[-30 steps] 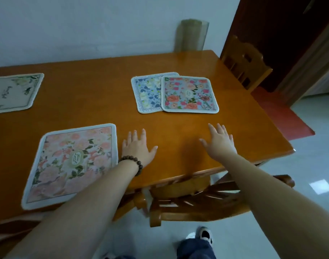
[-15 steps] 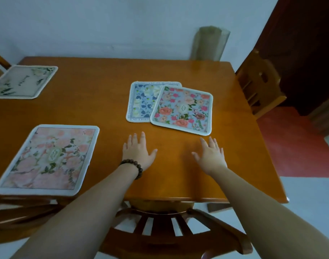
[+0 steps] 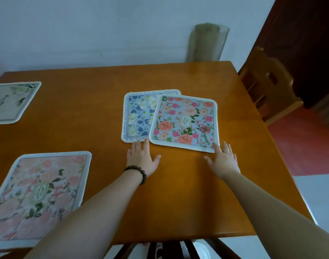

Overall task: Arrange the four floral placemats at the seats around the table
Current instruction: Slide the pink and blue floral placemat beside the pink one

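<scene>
Orange-brown wooden table [image 3: 178, 202] under both palms: left hand [image 3: 142, 158] and right hand [image 3: 222, 161], fingers spread, empty, tips at the near edges of the overlapped blue placemat [image 3: 136, 116] and pink-rose placemat [image 3: 184, 122], seemingly to drag them seatward.

Four floral placemats lie flat on the wooden table [image 3: 85, 113]. The pink rose placemat [image 3: 38, 195] sits at about 8 o'clock, near the table's front-left edge, squarish with a white border and a small oval emblem at its centre. The pale white-flower placemat [image 3: 9, 101] lies at 10 o'clock, cut off by the frame's left side. Just right of centre, toward 1 o'clock, the blue-and-white flower placemat [image 3: 136, 116], edged with a printed line of text, lies partly beneath the light-blue placemat with pink and coral roses [image 3: 186, 122], which overlaps its right side and is turned slightly clockwise.
</scene>
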The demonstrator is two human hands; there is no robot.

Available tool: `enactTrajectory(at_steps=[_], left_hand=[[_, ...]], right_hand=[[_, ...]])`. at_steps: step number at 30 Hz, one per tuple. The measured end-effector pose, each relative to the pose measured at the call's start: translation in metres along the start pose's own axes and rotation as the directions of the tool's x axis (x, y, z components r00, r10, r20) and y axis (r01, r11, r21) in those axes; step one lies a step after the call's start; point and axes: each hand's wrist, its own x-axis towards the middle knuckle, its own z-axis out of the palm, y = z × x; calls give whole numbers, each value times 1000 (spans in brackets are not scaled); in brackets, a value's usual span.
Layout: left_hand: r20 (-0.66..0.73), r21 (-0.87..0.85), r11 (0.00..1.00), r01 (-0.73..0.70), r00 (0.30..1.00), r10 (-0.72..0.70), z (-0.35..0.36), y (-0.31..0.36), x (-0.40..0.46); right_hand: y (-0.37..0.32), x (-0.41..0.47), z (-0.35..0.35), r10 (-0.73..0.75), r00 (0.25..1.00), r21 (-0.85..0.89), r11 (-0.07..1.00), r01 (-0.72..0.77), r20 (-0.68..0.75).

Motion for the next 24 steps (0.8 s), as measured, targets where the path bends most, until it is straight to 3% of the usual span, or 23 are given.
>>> enactTrajectory(at_steps=[8,12,24], left_hand=[[-30,4,1000,30,999,-30,12,16,66],[54,44,998,34,998,-36,24,20,85],[-27,-43,999,10,1000,-11,52,24,65]], right_hand=[[6,63,11,-3,999,43,999,2,39],[4,85,17,55,996,36,998,-58,72],[-3,75,39,43,999,76,996,-43,5]])
